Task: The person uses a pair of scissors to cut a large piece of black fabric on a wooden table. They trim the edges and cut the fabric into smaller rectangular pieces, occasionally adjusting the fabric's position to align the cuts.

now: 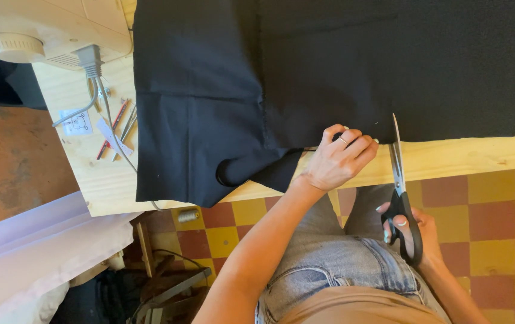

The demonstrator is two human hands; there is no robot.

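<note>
Fabric [329, 66]: black cloth, spread flat over most of the wood surface [467, 157]; near edge runs along surface front edge, left part hangs over it w/ a curled fold at bottom.
Scissors [399, 180]: black handles, long steel blades, pointing away from the person; tip at fabric's near edge, just right of the left hand. Blades look nearly closed.
Right hand [416, 234]: fingers through the scissor handles, gripping them; hand is below surface edge, over the lap.
Left hand [338, 159]: palm down on fabric's near edge, fingers curled and close together, pressing cloth to surface; ring on one finger. Not pinching anything I can see.
Hand-to-hand: near each other, scissors blade between them, not touching.
Sewing machine [41, 27]: cream, top-left corner of surface, grey plug and cable [98, 84] leaving its side.
Small bits left of fabric: red pencils/pens [113, 129], white paper card [78, 123], white strip; all loose on bare wood, no tray or box.
Containers: none seen on surface; nothing held in anything.
Thread spool [188, 216]: under surface edge, near floor.
Floor [497, 210]: red/yellow checker tiles.
Person: light jeans, tan top, seated/standing close to surface front; can't tell which.
</note>
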